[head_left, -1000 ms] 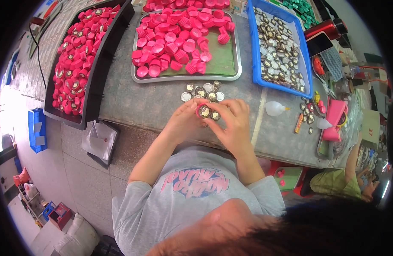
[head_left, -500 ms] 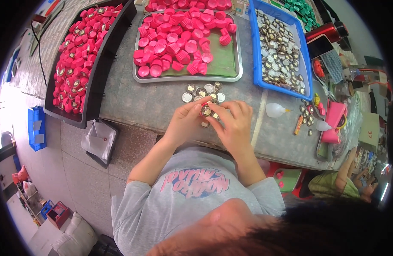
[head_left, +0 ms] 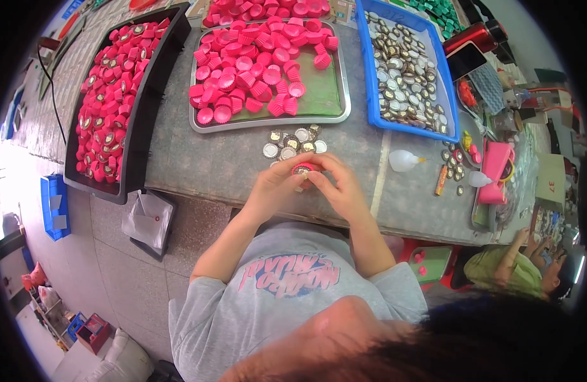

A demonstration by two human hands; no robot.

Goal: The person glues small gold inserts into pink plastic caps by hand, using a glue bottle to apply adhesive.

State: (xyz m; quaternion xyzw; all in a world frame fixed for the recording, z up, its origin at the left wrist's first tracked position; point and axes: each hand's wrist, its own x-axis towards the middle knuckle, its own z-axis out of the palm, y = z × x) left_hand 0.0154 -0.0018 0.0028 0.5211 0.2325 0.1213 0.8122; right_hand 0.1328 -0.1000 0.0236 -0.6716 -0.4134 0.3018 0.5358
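Head view: bright, even overhead light, strong fisheye distortion.

Colours saturated; pink caps [head_left: 261, 67] crisp at centre, shadows soft and short under the metal tray [head_left: 268, 121] rim. Blown-out white glare at far left edge on the floor [head_left: 13, 172]. Black circular vignette fills the corners. Table edge [head_left: 242, 197] and blue bin [head_left: 370, 76] bow outward. Dark hair [head_left: 497, 344] at lower right blurred, out of focus.

— Any screens? Packages?
— Dark smartphone [head_left: 466, 59] lying beyond the blue tray's far right corner. Small white plastic bottle [head_left: 405, 160] on its side right of the hands. Green card [head_left: 549, 180] at right edge.
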